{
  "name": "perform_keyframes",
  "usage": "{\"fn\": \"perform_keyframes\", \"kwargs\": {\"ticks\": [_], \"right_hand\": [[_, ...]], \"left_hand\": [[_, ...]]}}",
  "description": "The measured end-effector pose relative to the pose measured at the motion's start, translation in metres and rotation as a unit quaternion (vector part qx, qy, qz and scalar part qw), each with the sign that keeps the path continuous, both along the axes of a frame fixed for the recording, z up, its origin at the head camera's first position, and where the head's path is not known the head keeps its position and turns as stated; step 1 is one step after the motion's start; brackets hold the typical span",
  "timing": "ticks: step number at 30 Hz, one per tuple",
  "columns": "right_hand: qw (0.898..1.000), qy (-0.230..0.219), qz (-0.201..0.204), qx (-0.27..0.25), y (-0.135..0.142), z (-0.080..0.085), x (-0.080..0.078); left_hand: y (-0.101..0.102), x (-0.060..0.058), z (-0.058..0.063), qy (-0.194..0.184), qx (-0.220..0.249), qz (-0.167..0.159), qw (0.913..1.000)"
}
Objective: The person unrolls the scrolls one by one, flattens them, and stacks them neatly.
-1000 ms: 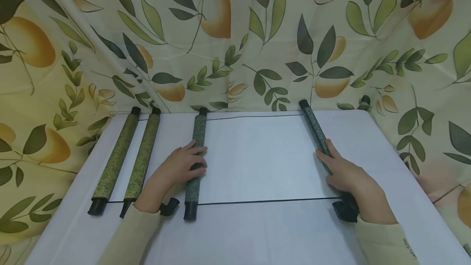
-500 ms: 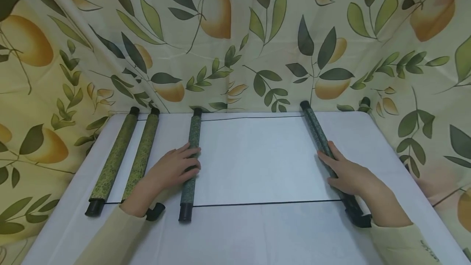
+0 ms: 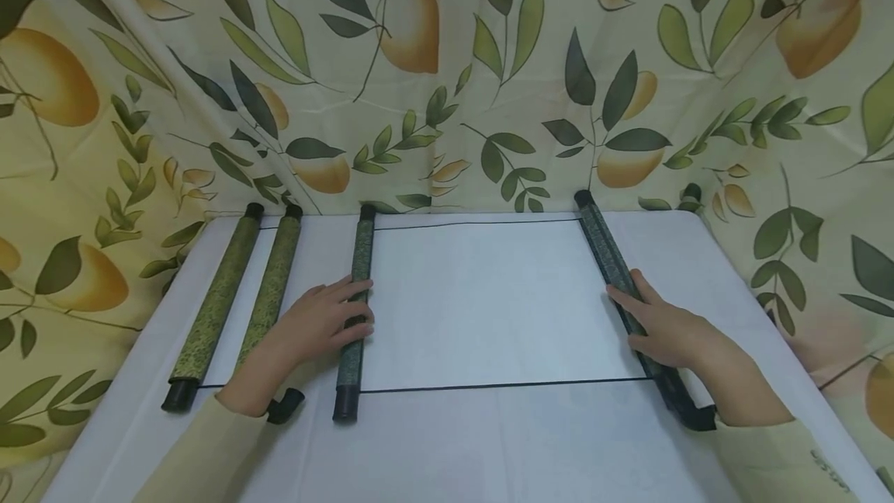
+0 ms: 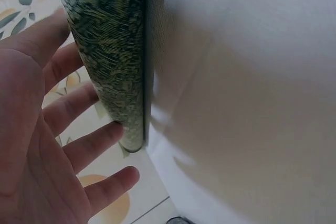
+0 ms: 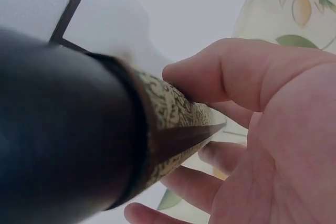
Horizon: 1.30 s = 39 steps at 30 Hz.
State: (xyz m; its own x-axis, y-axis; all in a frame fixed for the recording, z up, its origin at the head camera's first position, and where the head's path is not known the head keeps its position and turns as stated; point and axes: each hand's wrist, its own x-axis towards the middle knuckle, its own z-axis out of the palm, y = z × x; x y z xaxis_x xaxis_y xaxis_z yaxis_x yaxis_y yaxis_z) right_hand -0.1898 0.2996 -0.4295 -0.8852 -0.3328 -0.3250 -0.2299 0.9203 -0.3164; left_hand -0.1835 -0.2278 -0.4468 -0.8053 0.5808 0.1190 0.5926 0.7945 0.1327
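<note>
A scroll lies partly unrolled, its bare white sheet (image 3: pixel 482 301) spread between two dark green patterned rollers with black ends. My left hand (image 3: pixel 310 332) lies across the left roller (image 3: pixel 362 247), fingers reaching over it. In the left wrist view those fingers are loosely spread against the roller's side (image 4: pixel 107 40), the little finger free of it. My right hand (image 3: pixel 677 332) grips the slanted right roller (image 3: pixel 602 247) near its lower part. In the right wrist view the thumb presses one side of the patterned roller (image 5: pixel 168 95), fingers on the other; its black end knob (image 5: pixel 63 129) fills the left.
Two olive-green patterned rollers, the outer one (image 3: pixel 216 309) and the inner one (image 3: pixel 275 270), lie to the left, the inner partly behind my left forearm. A white table (image 3: pixel 475 456) carries everything. Fruit-and-leaf patterned cloth (image 3: pixel 447 138) hangs behind and beside it.
My left hand and the left roller have moved left, toward the olive rollers. My right hand and the right roller have shifted slightly right, so more white sheet lies between them.
</note>
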Motion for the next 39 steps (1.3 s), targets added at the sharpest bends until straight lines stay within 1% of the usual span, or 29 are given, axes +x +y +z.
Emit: {"fn": "perform_keyframes", "kwargs": {"ticks": [4, 10, 15, 21, 26, 30, 33, 39], "right_hand": [[1.000, 0.001, 0.001, 0.001, 0.003, 0.001, 0.000], [1.000, -0.001, -0.005, 0.007, 0.007, 0.001, 0.000], [1.000, -0.009, -0.013, 0.006, 0.008, 0.002, 0.000], [1.000, -0.012, -0.016, 0.013, 0.007, 0.005, 0.002], [0.999, 0.015, -0.004, 0.031, 0.010, 0.002, 0.000], [0.998, 0.039, 0.008, 0.043, 0.013, -0.001, -0.002], [0.999, 0.039, 0.011, 0.036, 0.013, 0.000, -0.001], [0.999, 0.027, 0.002, 0.029, 0.012, 0.003, 0.001]], "left_hand": [[-0.002, 0.000, 0.001, 0.001, -0.005, 0.002, 1.0000], [-0.005, 0.000, -0.001, 0.024, -0.009, -0.004, 0.9997], [-0.009, 0.002, 0.000, 0.026, -0.018, -0.005, 0.9995], [-0.011, 0.004, 0.001, 0.022, -0.016, -0.003, 0.9996], [-0.013, 0.005, -0.001, 0.039, -0.014, -0.002, 0.9992], [-0.014, 0.006, -0.001, 0.042, -0.013, 0.000, 0.9990], [-0.016, 0.007, 0.000, 0.041, -0.014, 0.001, 0.9990], [-0.020, 0.008, -0.001, 0.030, -0.013, 0.010, 0.9994]]}}
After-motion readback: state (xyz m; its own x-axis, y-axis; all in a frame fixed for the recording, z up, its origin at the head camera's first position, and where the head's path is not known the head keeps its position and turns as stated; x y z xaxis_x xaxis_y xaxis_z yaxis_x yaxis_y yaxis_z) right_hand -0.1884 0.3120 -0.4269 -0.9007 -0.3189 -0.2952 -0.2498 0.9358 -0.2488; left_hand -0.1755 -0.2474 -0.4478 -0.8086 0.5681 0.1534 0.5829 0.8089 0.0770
